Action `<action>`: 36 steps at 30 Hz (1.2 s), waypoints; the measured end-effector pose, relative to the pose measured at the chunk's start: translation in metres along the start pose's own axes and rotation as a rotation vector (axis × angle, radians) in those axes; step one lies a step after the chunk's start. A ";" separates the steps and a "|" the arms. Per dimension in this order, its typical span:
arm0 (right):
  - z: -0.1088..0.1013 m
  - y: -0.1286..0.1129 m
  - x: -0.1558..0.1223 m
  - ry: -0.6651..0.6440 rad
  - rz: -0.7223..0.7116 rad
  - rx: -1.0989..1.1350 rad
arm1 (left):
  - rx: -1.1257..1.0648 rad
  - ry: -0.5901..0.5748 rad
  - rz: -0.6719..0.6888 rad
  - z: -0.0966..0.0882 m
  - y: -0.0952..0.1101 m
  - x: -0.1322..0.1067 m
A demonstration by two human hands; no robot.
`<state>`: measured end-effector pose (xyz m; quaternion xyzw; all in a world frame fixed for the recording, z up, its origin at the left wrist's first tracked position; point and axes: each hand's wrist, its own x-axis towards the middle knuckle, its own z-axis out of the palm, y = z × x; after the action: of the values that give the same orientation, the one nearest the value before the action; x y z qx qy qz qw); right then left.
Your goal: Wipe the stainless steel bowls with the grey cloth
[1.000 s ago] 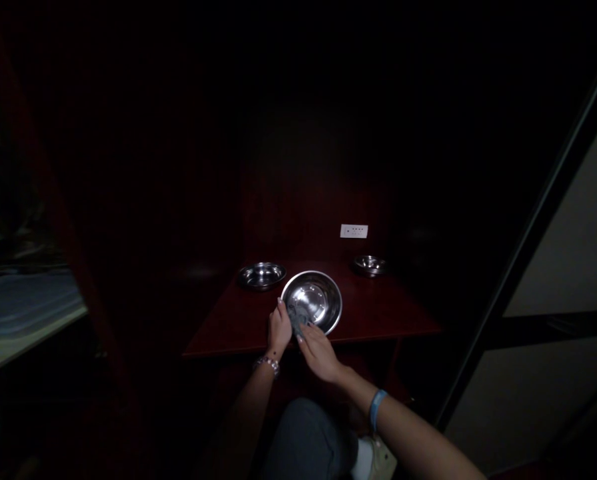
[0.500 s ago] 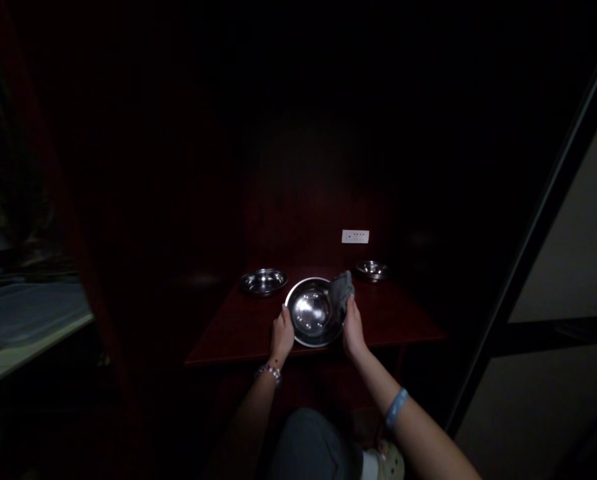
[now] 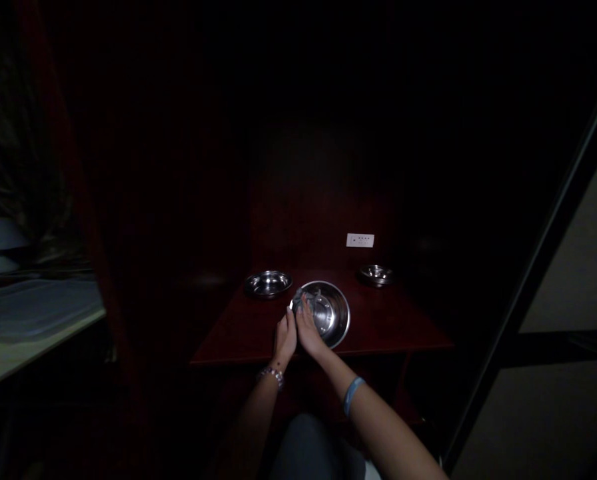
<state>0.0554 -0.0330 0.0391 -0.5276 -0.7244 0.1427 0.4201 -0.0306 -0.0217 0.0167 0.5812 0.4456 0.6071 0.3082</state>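
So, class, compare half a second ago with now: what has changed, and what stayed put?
The right hand has moved the grey cloth leftward, from the right side of the metal bowl to its upper left, near the left hand. Nothing was taken up or let go. The left hand stayed at the bowl's left edge; the wide dish and smaller metalware stayed put.

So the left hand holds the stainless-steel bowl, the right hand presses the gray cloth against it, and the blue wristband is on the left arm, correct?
No: the blue wristband is on the right forearm, as the head view shows. The left hand does hold the stainless-steel bowl, and the right hand presses the gray cloth against it.
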 end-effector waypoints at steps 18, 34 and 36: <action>-0.127 0.037 -0.049 -0.572 -0.395 -0.562 | -0.007 0.061 -0.015 0.005 -0.001 -0.001; -0.176 0.001 0.016 0.237 0.048 -0.010 | -0.028 0.023 -0.026 0.003 -0.001 0.000; -0.167 -0.007 0.018 0.379 0.008 0.106 | -0.034 0.020 -0.035 0.003 -0.002 0.001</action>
<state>0.1762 -0.0596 0.1530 -0.5251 -0.6217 0.0806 0.5756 -0.0280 -0.0197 0.0149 0.5620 0.4485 0.6148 0.3242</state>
